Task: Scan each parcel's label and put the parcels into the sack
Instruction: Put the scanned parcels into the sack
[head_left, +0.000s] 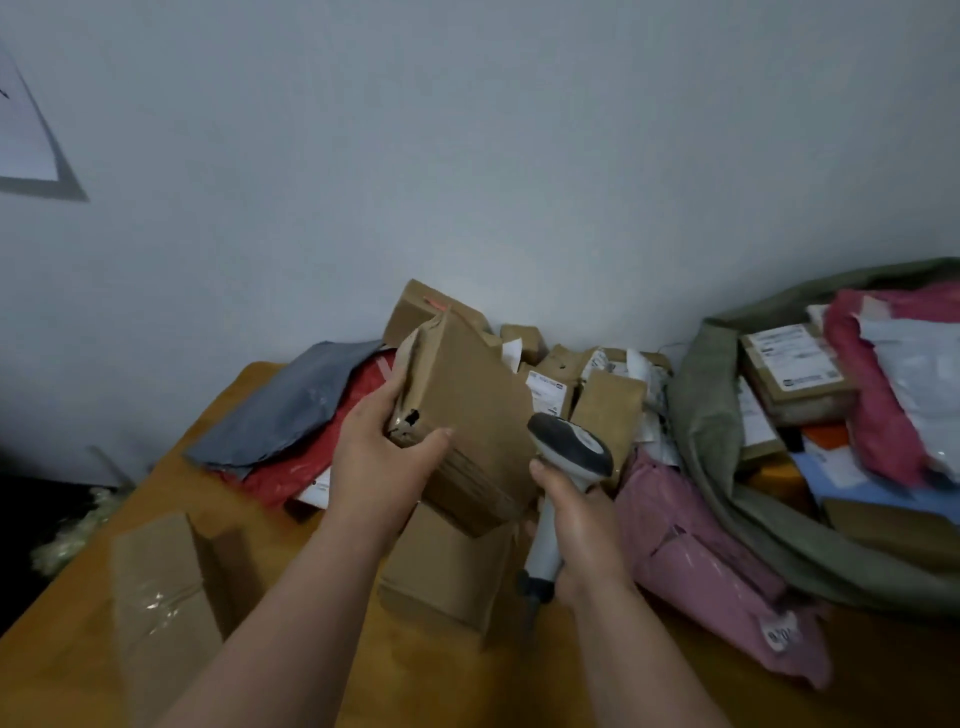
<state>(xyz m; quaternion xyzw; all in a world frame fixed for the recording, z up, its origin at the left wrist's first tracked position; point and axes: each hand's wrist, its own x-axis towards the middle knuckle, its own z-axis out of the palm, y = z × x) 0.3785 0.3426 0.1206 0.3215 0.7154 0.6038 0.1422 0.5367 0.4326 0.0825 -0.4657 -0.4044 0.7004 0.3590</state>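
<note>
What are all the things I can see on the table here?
held box: one, brown, lifted at centre
scanner: one, grey and white, beside the held box
sack: one, green, right, open with parcels inside
pink bag: one, pink, lying by the sack
grey bag: one, grey, left, on a red bag
box pile: several, brown, at the wall
near boxes: two, brown, front
table: one, orange-brown
left hand: grips the held box
right hand: grips the scanner
</note>
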